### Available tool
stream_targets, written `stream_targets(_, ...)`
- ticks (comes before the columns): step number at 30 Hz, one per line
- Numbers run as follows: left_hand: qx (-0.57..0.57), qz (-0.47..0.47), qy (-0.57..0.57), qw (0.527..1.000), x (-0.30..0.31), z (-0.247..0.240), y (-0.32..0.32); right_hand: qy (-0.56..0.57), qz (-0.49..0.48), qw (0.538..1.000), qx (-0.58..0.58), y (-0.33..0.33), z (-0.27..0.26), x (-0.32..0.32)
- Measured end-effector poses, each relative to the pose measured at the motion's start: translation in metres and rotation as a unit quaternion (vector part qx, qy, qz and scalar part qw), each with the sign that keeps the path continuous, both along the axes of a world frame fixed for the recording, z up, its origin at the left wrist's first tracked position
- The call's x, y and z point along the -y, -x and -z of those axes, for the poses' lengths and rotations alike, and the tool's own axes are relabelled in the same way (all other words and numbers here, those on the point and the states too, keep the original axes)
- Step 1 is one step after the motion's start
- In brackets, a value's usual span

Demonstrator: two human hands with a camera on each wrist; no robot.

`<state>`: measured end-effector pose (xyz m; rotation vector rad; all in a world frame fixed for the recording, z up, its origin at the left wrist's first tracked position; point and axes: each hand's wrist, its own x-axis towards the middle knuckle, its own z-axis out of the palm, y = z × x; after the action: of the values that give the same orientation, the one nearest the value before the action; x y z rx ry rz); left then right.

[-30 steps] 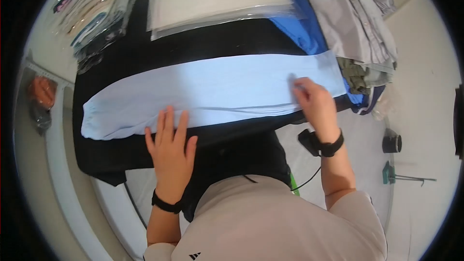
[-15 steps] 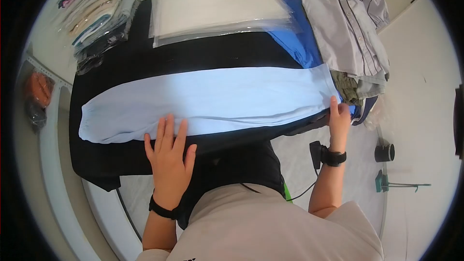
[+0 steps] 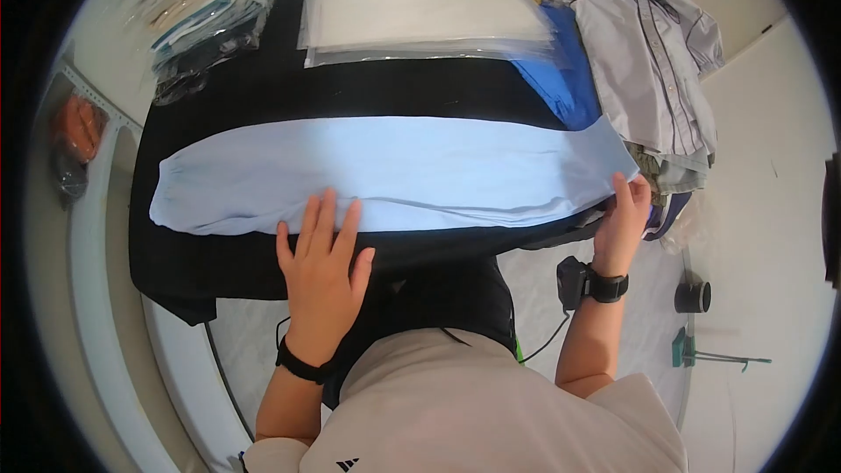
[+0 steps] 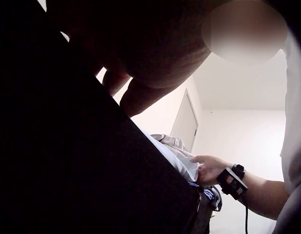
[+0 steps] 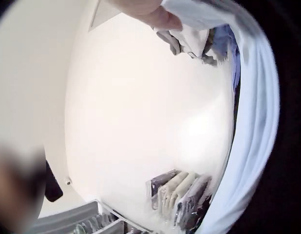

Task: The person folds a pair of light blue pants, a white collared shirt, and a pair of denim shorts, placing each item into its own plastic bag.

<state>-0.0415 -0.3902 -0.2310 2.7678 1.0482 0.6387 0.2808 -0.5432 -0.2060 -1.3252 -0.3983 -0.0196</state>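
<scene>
A long light-blue garment (image 3: pixel 420 166) lies folded lengthwise across the black table cover (image 3: pixel 236 271), its gathered end at the left. My left hand (image 3: pixel 324 276) rests palm down with fingers spread, the fingertips on the garment's near edge. At the right end, my right hand (image 3: pixel 624 219) pinches the near corner of the cloth between thumb and fingers, and that corner is slightly raised. In the right wrist view, the fingers (image 5: pixel 165 19) hold the edge of the light-blue cloth (image 5: pixel 257 97). The left wrist view shows the right hand (image 4: pixel 211 170) at the cloth's end.
Clear plastic bags (image 3: pixel 420 17) lie flat at the back. Bagged folded clothes (image 3: pixel 210 17) are stacked at the back left. A grey buttoned shirt (image 3: pixel 635 61) and a blue garment (image 3: pixel 565 70) lie at the back right. An orange item (image 3: pixel 81 127) is on the left shelf.
My right hand has moved from above the cloth to its right near corner and taken hold there, lifting it slightly. The left hand has stayed on the near edge.
</scene>
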Motion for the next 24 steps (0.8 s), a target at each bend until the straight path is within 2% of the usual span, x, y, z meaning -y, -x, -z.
stream_targets(1,-0.003,-0.005,0.001,1.0,0.001,0.0,0.001,0.019,-0.046,0.999,-0.019,0.003,0.0,-0.005)
stream_targets(6,0.007,0.005,-0.002,1.0,0.0,-0.003,0.001,0.017,-0.115,0.988,-0.102,0.012,0.001,-0.027)
stream_targets(9,0.012,0.002,0.0,1.0,0.001,-0.005,0.001,-0.003,-0.104,0.994,0.037,0.039,-0.021,-0.045)
stream_targets(10,0.016,0.006,-0.001,1.0,0.001,-0.005,0.001,-0.001,-0.108,0.994,0.032,0.053,-0.03,-0.051)
stream_targets(11,0.016,0.007,-0.002,1.0,0.0,-0.004,0.001,0.087,-0.108,0.984,0.115,0.069,-0.04,-0.057)
stream_targets(12,0.014,0.005,-0.002,1.0,0.001,-0.004,0.002,0.173,-0.107,0.959,0.2,0.084,-0.043,-0.065)
stream_targets(14,0.022,0.008,-0.002,1.0,0.001,-0.005,0.001,0.229,-0.19,0.905,0.305,0.113,-0.034,-0.078)
stream_targets(16,0.026,0.006,-0.016,1.0,0.0,-0.007,0.0,0.303,-0.244,0.777,0.494,0.132,-0.021,-0.091)
stream_targets(18,0.026,0.002,-0.027,0.999,0.001,-0.007,0.001,0.334,-0.314,0.751,0.474,0.144,0.004,-0.098)
stream_targets(20,0.025,0.01,0.012,1.0,0.001,-0.006,0.002,0.33,-0.297,0.75,0.49,0.144,0.006,-0.101)
stream_targets(22,0.026,0.008,0.008,1.0,0.001,-0.005,0.002,0.289,-0.29,0.818,0.403,0.144,0.004,-0.101)
stream_targets(24,0.026,0.012,0.003,1.0,0.001,-0.005,0.003,0.285,-0.28,0.805,0.439,0.151,-0.001,-0.101)
